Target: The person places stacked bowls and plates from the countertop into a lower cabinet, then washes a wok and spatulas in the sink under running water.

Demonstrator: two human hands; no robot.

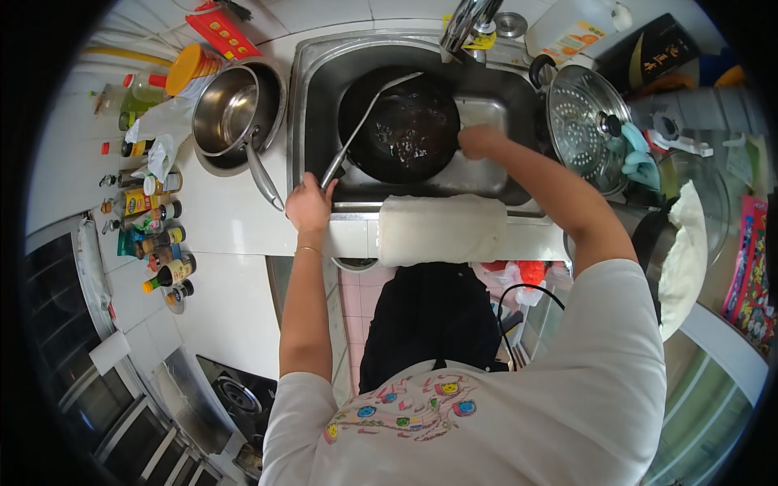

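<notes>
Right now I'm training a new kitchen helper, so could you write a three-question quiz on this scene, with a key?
1. True or false: the dark pan sits inside the sink.
2. What lies across the sink's front edge?
A) a glass lid
B) a pale cloth
C) a bottle
3. Which of the person's hands is nearer the pot handle?

Key:
1. True.
2. B.
3. The left hand.
</notes>
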